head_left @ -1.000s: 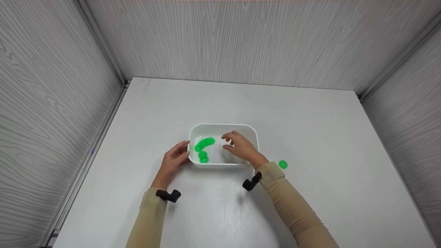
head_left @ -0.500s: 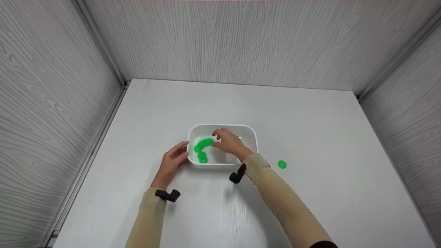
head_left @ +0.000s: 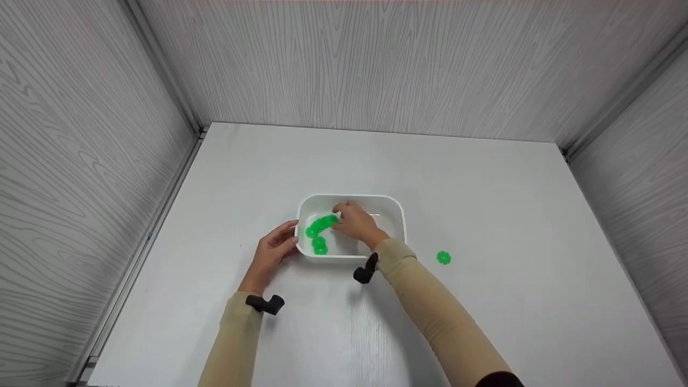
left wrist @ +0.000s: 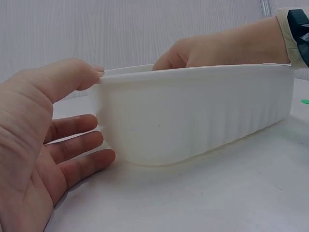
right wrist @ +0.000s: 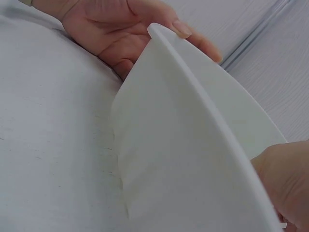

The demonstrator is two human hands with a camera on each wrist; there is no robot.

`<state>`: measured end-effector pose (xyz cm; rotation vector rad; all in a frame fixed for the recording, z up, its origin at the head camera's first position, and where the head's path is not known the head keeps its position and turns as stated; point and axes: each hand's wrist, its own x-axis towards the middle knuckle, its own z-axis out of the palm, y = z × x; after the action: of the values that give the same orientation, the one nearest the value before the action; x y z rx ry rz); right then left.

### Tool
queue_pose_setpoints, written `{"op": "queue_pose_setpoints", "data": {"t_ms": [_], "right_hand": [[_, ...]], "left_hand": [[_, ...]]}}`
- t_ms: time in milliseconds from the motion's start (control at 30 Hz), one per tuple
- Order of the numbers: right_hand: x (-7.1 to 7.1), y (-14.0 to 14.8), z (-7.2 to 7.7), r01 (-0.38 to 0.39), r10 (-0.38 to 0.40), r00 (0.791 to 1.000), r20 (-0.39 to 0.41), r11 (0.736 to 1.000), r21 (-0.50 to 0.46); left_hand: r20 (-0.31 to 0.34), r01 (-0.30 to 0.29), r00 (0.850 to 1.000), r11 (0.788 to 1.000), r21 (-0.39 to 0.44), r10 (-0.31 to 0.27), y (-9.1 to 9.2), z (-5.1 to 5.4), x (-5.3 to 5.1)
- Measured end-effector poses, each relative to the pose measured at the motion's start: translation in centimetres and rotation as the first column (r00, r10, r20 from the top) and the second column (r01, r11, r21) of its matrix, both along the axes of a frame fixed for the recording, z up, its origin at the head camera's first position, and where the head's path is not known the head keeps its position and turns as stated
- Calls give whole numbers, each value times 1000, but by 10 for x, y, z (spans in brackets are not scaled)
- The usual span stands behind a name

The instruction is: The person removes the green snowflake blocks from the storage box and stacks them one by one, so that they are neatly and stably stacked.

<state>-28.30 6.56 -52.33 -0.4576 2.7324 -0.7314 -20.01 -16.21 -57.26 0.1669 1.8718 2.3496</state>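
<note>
Inside a white rectangular tub lies a curved row of green flower-shaped pieces, with a few more of them just below. My left hand is at the tub's left end; in the left wrist view its thumb rests on the rim and the loosely extended fingers touch the outer wall. My right hand reaches into the tub, thumb and fingers apart at the right end of the green row. The tub's wall hides its fingertips in both wrist views. One loose green flower-shaped piece lies right of the tub.
The tub stands on a white table. Pale wood-grain panels rise behind it and at both sides. My right forearm crosses the tub's front right rim.
My right hand has moved left within the tub, from beside the green row to its right end, and has hardly moved in the last half second. My left hand stays on the tub.
</note>
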Motion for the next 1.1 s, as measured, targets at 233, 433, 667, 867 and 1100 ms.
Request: {"op": "queue_pose_setpoints", "data": {"t_ms": [233,433,667,867,1100], "right_hand": [[3,-2,-7,1,2,999,-49,999,47],[5,-5,-10,-22,29,997,-77,995,93],[4,-7,-13,-26,32,998,-49,994,105],[3,-7,-14,-9,11,1000,-24,995,95],[2,-7,-12,23,-24,999,26,999,33]], "left_hand": [[-12,-2,1000,1000,-29,2,2,0,0],[-10,-15,1000,1000,-16,15,3,-1,2],[-27,-17,999,1000,-17,17,2,0,2],[-41,-15,999,999,-40,14,2,-2,1],[-35,-25,999,999,-42,24,2,0,1]]}}
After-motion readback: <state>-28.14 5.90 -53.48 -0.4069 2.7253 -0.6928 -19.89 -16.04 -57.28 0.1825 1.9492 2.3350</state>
